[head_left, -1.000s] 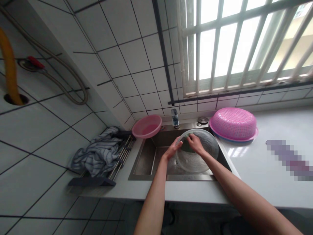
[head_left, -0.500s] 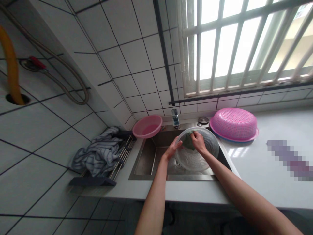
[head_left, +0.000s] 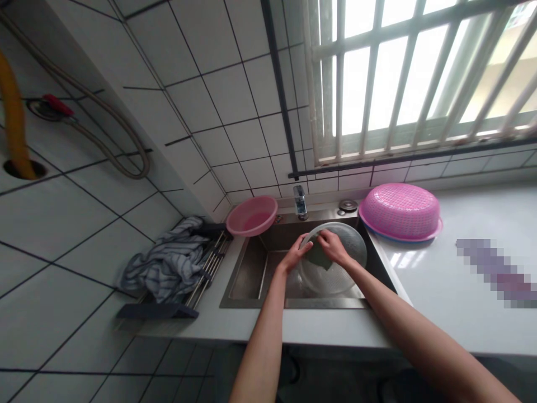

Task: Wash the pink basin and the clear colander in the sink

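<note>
A clear, ribbed plastic basket (head_left: 335, 280) is tilted inside the steel sink (head_left: 245, 280), its open side facing up toward me. My left hand (head_left: 295, 252) grips its left rim, thumb on the inside. In my right hand (head_left: 332, 246) is a dark green scouring pad (head_left: 318, 257), bunched under closed fingers and pressed against the basket's inner wall near the left rim. The pad's lower corner hangs free below my fingers. Whether the basket's underside touches the sink floor I cannot tell.
A pink basin (head_left: 252, 217) sits at the sink's back left corner, beside the faucet (head_left: 300, 201). On the counter at right, a pink colander (head_left: 400, 210) lies upside down. A striped cloth (head_left: 163, 263) covers a metal rack (head_left: 205, 274) at left. A drain strainer (head_left: 348, 206) rests behind the sink.
My right hand has moved left and slightly down with the scouring pad, nearer my left hand. The basket has shifted a little to the left, and more of the pad shows.
</note>
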`<move>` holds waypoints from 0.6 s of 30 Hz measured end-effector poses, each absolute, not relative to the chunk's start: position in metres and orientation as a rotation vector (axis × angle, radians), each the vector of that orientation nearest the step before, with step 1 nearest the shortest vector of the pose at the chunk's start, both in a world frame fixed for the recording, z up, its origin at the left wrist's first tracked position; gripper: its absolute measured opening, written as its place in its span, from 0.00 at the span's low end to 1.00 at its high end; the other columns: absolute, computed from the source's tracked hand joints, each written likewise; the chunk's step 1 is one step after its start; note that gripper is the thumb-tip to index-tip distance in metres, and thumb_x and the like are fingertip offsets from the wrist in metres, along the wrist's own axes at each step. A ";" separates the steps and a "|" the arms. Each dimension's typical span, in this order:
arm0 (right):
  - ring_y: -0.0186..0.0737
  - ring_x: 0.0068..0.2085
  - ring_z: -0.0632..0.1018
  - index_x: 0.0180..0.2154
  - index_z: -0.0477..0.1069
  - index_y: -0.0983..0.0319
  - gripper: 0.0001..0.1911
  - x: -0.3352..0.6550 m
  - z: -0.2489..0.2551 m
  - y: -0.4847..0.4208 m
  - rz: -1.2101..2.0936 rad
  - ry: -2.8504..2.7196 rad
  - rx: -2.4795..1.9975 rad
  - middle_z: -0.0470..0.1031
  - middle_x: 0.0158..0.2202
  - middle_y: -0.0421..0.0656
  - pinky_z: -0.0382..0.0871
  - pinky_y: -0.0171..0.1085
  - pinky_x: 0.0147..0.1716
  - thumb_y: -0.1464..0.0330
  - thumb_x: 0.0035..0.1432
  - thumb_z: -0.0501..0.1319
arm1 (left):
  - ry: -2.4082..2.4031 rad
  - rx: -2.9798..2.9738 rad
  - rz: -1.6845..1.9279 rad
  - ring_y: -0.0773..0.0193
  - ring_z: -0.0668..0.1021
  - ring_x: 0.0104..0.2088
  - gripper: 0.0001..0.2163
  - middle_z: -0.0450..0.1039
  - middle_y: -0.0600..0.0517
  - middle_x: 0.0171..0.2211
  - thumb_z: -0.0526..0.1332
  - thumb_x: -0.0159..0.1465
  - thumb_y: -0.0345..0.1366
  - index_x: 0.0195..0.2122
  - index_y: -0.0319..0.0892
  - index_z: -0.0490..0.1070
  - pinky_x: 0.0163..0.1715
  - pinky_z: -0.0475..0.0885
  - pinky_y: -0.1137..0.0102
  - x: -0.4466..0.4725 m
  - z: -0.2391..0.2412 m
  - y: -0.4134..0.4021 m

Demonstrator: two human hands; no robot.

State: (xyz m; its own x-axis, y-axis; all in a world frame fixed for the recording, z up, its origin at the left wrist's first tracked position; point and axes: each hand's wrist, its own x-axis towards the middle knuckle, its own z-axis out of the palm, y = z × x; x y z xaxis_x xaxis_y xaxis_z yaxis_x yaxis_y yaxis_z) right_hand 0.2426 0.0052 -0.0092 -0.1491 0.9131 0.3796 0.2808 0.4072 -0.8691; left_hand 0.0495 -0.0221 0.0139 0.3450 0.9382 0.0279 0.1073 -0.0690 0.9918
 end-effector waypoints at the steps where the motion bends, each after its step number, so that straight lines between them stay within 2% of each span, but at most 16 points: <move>1: 0.44 0.33 0.74 0.31 0.73 0.60 0.13 0.246 -0.008 0.009 0.771 -1.593 -1.111 0.79 0.33 0.47 0.68 0.39 0.37 0.61 0.64 0.56 | 1.002 1.448 0.920 0.45 0.70 0.66 0.35 0.70 0.43 0.65 0.68 0.63 0.60 0.65 0.46 0.69 0.69 0.61 0.51 0.050 0.013 -0.022; 4: 0.42 0.31 0.72 0.30 0.71 0.60 0.16 0.243 -0.012 0.006 0.871 -1.629 -1.059 0.77 0.31 0.45 0.65 0.38 0.35 0.57 0.64 0.56 | 0.983 1.404 0.882 0.45 0.70 0.66 0.35 0.69 0.43 0.66 0.66 0.64 0.60 0.67 0.47 0.66 0.66 0.65 0.50 0.050 0.010 -0.023; 9: 0.42 0.33 0.74 0.31 0.75 0.61 0.13 0.219 -0.020 -0.017 1.086 -1.953 -0.831 0.79 0.32 0.45 0.67 0.38 0.36 0.59 0.61 0.60 | 1.003 1.462 0.841 0.46 0.71 0.66 0.35 0.73 0.43 0.63 0.68 0.63 0.59 0.65 0.46 0.69 0.70 0.59 0.51 0.046 0.008 -0.022; 12: 0.43 0.35 0.75 0.34 0.76 0.61 0.14 0.225 -0.015 -0.012 1.041 -1.823 -0.870 0.80 0.34 0.45 0.67 0.38 0.37 0.58 0.62 0.59 | 0.995 1.482 0.874 0.45 0.69 0.68 0.35 0.70 0.42 0.65 0.68 0.62 0.60 0.65 0.45 0.70 0.71 0.57 0.51 0.046 0.010 -0.021; 16: 0.41 0.31 0.72 0.30 0.72 0.61 0.17 0.245 -0.007 0.007 0.949 -1.519 -0.999 0.76 0.30 0.44 0.64 0.37 0.32 0.55 0.62 0.58 | 0.979 1.459 0.910 0.44 0.68 0.69 0.36 0.68 0.42 0.67 0.66 0.64 0.61 0.67 0.46 0.67 0.72 0.57 0.50 0.050 0.012 -0.022; 18: 0.41 0.32 0.72 0.31 0.73 0.62 0.17 0.245 -0.008 0.008 1.005 -1.527 -0.938 0.77 0.31 0.44 0.65 0.37 0.34 0.55 0.62 0.59 | 0.978 1.446 0.894 0.44 0.68 0.69 0.36 0.68 0.42 0.68 0.66 0.65 0.61 0.68 0.46 0.65 0.71 0.57 0.49 0.050 0.012 -0.023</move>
State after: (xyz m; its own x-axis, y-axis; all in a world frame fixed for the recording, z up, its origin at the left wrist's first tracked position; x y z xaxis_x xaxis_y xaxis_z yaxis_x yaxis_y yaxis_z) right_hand 0.2453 0.0084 -0.0079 -0.1599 0.9301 0.3307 0.0636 0.3440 -0.9368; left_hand 0.0497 -0.0232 0.0115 0.3702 0.9289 0.0030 0.0860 -0.0375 0.9956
